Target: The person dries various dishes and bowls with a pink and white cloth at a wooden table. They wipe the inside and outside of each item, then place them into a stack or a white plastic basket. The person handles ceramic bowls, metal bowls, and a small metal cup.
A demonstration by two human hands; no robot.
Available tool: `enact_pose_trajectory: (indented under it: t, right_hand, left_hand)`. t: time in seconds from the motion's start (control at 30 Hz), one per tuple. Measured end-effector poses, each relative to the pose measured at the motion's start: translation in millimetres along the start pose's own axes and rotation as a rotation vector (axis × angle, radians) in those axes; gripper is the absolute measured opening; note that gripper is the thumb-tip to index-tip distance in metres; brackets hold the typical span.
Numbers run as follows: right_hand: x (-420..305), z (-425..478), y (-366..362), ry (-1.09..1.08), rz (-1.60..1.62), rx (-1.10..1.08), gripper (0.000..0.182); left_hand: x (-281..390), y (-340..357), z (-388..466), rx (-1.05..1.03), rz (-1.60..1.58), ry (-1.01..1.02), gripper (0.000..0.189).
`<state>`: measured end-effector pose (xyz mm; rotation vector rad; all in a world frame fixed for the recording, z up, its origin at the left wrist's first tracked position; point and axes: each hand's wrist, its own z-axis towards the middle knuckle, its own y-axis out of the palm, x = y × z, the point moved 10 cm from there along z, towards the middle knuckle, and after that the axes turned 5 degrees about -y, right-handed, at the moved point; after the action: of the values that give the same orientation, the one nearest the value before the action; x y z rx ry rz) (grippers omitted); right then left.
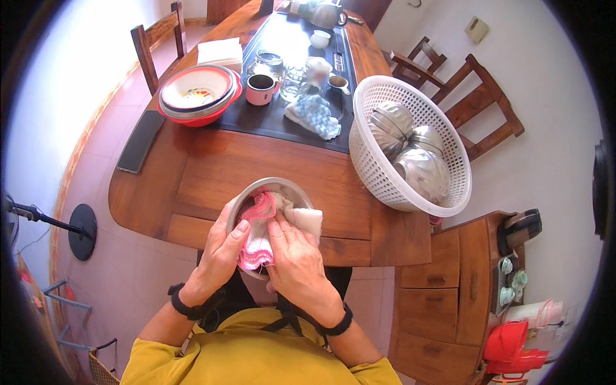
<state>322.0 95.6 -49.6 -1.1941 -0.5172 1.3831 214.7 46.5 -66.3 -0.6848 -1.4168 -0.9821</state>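
A round metal bowl (297,191) is tilted over the near edge of the wooden table, with its opening towards me. My left hand (217,252) grips its left rim, the thumb lying over the edge. Inside the bowl, my right hand (294,250) presses a pink and white cloth (257,240) against the wall, fingers extended. Part of the cloth hangs over the right rim. The bowl's lower side is partly hidden by my hands. To the right stands a white plastic basket (363,159) with several metal bowls (423,171) in it.
Stacked bowls (197,91) sit at the table's left, by a dark phone-like slab (140,142). A pink mug (260,90), glass jars (269,62) and a blue-white cloth (314,117) rest on the black tea tray (240,122). A wooden cabinet (428,301) stands at the right.
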Motion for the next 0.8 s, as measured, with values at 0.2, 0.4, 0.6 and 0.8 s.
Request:
enact_pose_trajectory:
  t: [0.2,0.4,0.6,0.8]
  right_hand:
    - [-6.0,13.9,1.5,-0.015,0.032,-0.011,0.071]
    - [-19.8,25.3,8.2,-0.159,0.064,-0.029,0.057]
    - [-22.0,21.4,5.3,-0.21,0.162,-0.134,0.041]
    - [-21.9,5.8,-3.0,-0.191,0.435,-0.369,0.041]
  left_hand:
    - [0.4,-5.3,6.5,-0.002,0.036,0.018,0.047]
    - [-19.2,-18.5,12.2,-0.003,-0.089,0.006,0.043]
    - [-33.6,-20.5,12.6,0.009,-0.163,-0.055,0.041]
    - [-30.8,-18.4,10.5,-0.051,-0.133,-0.057,0.045]
